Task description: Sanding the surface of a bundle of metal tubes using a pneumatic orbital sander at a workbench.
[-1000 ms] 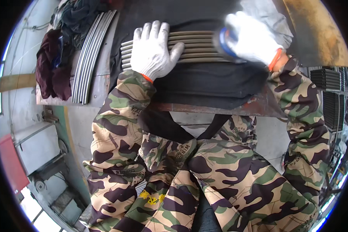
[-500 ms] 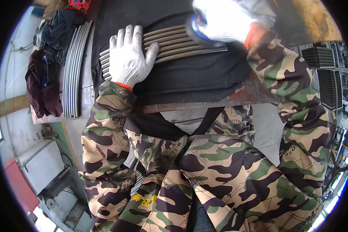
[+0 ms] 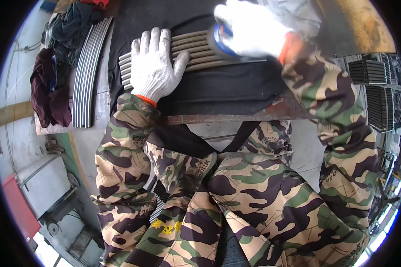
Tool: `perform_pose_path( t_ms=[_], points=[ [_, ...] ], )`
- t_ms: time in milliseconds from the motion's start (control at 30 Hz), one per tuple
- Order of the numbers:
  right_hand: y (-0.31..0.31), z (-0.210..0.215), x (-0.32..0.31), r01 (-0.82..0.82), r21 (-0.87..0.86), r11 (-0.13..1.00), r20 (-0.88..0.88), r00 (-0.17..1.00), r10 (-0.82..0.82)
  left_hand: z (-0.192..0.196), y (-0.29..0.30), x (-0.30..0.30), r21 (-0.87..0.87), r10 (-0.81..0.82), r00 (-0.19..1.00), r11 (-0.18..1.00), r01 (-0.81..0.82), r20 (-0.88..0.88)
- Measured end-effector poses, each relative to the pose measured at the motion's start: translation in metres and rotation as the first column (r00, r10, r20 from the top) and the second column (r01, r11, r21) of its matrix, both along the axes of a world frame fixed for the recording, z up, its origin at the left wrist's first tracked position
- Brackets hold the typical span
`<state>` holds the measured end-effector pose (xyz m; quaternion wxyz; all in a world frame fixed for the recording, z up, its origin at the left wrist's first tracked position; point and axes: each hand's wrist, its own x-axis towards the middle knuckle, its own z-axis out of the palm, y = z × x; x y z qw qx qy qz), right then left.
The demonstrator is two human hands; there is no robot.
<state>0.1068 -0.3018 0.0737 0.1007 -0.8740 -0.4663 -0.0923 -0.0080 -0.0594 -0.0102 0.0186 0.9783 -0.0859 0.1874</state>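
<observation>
1. the rods [image 3: 194, 50] lie side by side at 12 o'clock, on a black cloth [image 3: 227, 91] spread over the tabletop [image 3: 200, 119].
2. at 11 o'clock, the left hand [image 3: 155, 66] rests flat across them near their left ends; its gloved fingers are straight and spread, clenching nothing.
3. at 1 o'clock, the right hand [image 3: 258, 29] seems to be grasping a blue round tool [image 3: 221, 42] over the rods; blur hides just how its fingers wrap.
4. progress, as a judgement: work on these rods looks under way, with both hands on it and the tool not yet put down. how much of their length is done cannot be told.
5. at 10 o'clock, a second row of silver bars [image 3: 87, 75] lies apart, untouched by either hand; whether finished or waiting is unclear.
</observation>
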Motion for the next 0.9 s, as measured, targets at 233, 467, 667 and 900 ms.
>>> perform_pose_path(
  t_ms=[233,467,667,900],
  points=[
    [0.013,0.009,-0.011,0.033,-0.118,0.993,-0.081,0.996,-0.043,-0.001,0.005,0.003,-0.018,0.001,0.999,1.000,-0.002,-0.045],
    [0.001,-0.001,0.026,0.117,-0.094,0.989,0.030,0.993,-0.115,-0.016,0.003,0.025,-0.162,-0.109,0.994,0.981,0.109,0.006],
    [0.022,0.000,0.011,0.039,-0.055,0.998,-0.002,0.999,-0.039,-0.013,0.021,0.021,0.019,0.033,0.979,0.999,-0.038,0.199],
    [0.011,-0.023,0.014,-0.035,-0.011,0.999,0.143,0.989,0.036,-0.010,0.017,0.028,0.001,0.062,0.994,0.998,-0.062,0.093]
  ],
)
